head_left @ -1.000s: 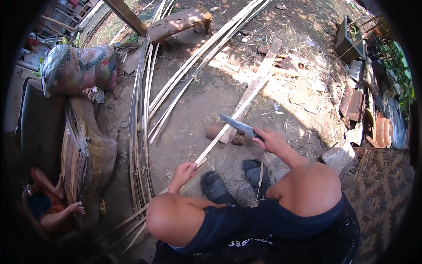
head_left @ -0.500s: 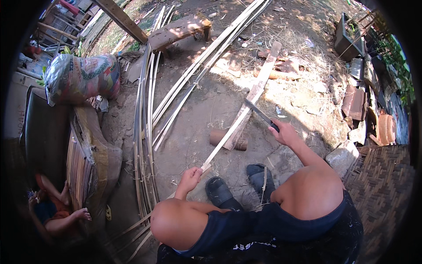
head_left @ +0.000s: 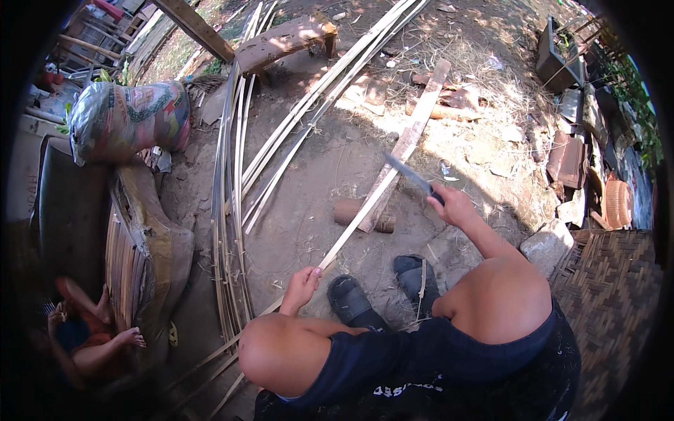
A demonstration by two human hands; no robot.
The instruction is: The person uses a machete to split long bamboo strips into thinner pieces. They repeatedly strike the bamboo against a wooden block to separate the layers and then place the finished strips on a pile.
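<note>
Txt obs.: white lettering on blk cloth, lower edge ctr, partly lost in folds. Greenish print on stuffed sack, upper L. Pale panel, far L: dark marks, poss. letters, too blurred to read.

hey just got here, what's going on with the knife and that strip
A person is working with bare hands: the left hand grips the near end of a pale bamboo-like strip, and the right hand holds a knife by its dark handle. The blade lies across the strip's far part; whether it touches is hard to tell. Beneath is a wooden plank, its near end on a short log. More long strips lie on the ground.
</note>
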